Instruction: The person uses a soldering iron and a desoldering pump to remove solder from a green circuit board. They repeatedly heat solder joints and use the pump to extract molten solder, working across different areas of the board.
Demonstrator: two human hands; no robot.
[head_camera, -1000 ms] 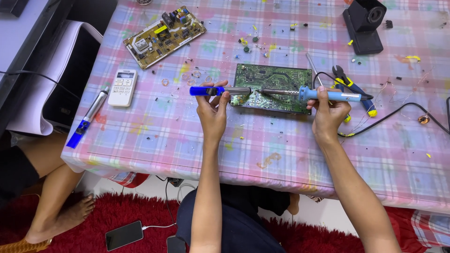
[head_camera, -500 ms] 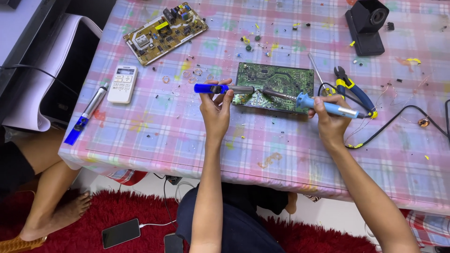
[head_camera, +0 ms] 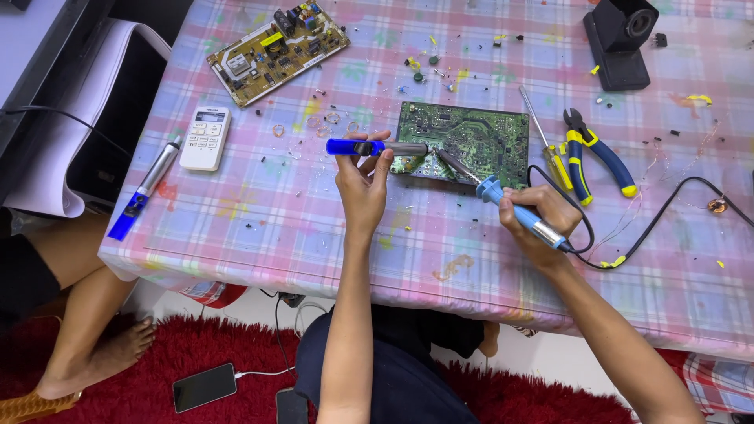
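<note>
A green circuit board lies on the plaid tablecloth in the middle of the table. My left hand grips a blue and silver desoldering pump held level, with its nozzle at the board's left part. My right hand holds a blue-handled soldering iron; its tip slants up-left and meets the board near the pump's nozzle. The iron's black cord trails off to the right.
A tan circuit board lies at the back left, a white remote and a second blue and silver pump at the left edge. A screwdriver, blue-yellow pliers and a black stand lie right. Another person's leg is lower left.
My right hand has dropped lower and to the right, tilting the soldering iron from level to a slant with its tip on the board. The left hand and pump stayed in place.
</note>
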